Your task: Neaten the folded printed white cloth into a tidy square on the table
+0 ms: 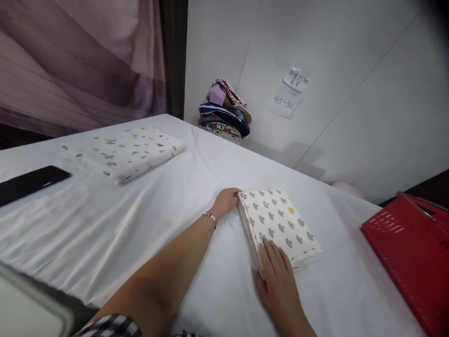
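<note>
One folded cloth [280,224] with a grey cloud print lies on the white table [175,224], right of middle, its long axis running from the near left to the far right edge. The left hand [226,201] touches its far left corner, fingers curled at the edge; the right hand [278,281] lies flat and open on its near corner. Farther left lies one second folded cloth [124,152], with one black slab [30,183] beside it. One pile of clothes [226,112] sits by the wall, under two paper notes [289,91]. One red basket [410,252] stands at the right.
</note>
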Motion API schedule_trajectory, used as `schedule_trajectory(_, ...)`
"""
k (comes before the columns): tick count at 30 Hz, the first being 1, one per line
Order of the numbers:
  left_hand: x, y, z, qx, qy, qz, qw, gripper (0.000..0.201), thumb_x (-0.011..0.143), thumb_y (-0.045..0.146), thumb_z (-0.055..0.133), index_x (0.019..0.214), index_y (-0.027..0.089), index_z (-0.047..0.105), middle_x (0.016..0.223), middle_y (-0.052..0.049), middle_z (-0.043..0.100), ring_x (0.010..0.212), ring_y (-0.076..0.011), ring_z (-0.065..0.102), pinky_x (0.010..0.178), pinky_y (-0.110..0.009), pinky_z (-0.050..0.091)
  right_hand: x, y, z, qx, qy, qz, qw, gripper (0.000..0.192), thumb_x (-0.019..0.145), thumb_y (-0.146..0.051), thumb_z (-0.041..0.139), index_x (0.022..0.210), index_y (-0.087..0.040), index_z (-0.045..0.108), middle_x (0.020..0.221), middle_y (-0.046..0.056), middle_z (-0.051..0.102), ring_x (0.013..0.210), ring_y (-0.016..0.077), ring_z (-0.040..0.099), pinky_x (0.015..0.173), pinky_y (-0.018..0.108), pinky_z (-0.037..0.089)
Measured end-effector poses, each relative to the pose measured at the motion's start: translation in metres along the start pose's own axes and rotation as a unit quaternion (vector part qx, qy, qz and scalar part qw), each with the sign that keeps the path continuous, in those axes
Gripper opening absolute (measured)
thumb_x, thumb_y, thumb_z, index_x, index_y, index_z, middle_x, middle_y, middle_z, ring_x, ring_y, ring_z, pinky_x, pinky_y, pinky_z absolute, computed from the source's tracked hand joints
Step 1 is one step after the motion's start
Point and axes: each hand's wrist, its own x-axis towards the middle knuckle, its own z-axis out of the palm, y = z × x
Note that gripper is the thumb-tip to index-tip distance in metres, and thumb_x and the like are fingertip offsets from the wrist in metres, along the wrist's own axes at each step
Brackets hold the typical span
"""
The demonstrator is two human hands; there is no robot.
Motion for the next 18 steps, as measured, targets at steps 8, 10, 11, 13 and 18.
schedule_trajectory(8,-0.002,0.005,-0.002,-0.015,0.054,0.0,0.998,0.035,0.077,0.013,0.051,0.102,0.028,0.07,0.108,0.003,0.069,0.101,-0.0178,0.061,0.088,-0.026,0.047,0.001,0.0,0.004,0.036,0.013,0.014,0.999,0.072,0.083,-0.018,0.045,0.148,-0.025,0.015,0.143,0.008,0.04,0.131,0.0284,0.038,0.102,0.049,0.039)
schedule_trajectory(10,0.001,0.004,-0.006,-0.011,0.09,0.014,0.996,0.032,0.079,0.016,0.052,0.102,0.029,0.07,0.109,0.004,0.068,0.102,-0.0174,0.06,0.09,-0.027,0.046,0.005,-0.004,0.004,0.043,0.002,0.008,0.999,0.071,0.082,-0.017,0.045,0.148,-0.023,0.018,0.144,0.009,0.038,0.132,0.0285,0.036,0.103,0.049,0.038)
schedule_trajectory(11,0.003,0.003,-0.009,-0.01,0.104,0.015,0.994,0.031,0.079,0.018,0.052,0.102,0.029,0.069,0.109,0.004,0.068,0.101,-0.0171,0.061,0.09,-0.027,0.046,0.007,-0.007,0.004,0.048,-0.003,0.001,0.999,0.069,0.082,-0.016,0.045,0.147,-0.021,0.021,0.145,0.009,0.037,0.133,0.0284,0.035,0.103,0.048,0.037)
schedule_trajectory(13,0.007,-0.003,-0.013,-0.008,0.109,-0.008,0.994,0.03,0.079,0.02,0.053,0.102,0.028,0.069,0.105,0.003,0.069,0.095,-0.0172,0.062,0.085,-0.027,0.047,0.011,-0.013,0.004,0.061,-0.001,-0.006,0.998,0.063,0.083,-0.015,0.045,0.144,-0.018,0.029,0.146,0.01,0.037,0.134,0.0278,0.034,0.105,0.047,0.035)
schedule_trajectory(18,0.015,-0.018,-0.017,-0.012,0.074,-0.041,0.996,0.031,0.074,0.015,0.053,0.098,0.024,0.071,0.095,0.0,0.072,0.084,-0.0177,0.064,0.077,-0.026,0.05,0.014,-0.02,0.005,0.078,0.022,-0.002,0.997,0.053,0.085,-0.015,0.043,0.137,-0.017,0.041,0.145,0.009,0.039,0.134,0.0249,0.033,0.106,0.044,0.034)
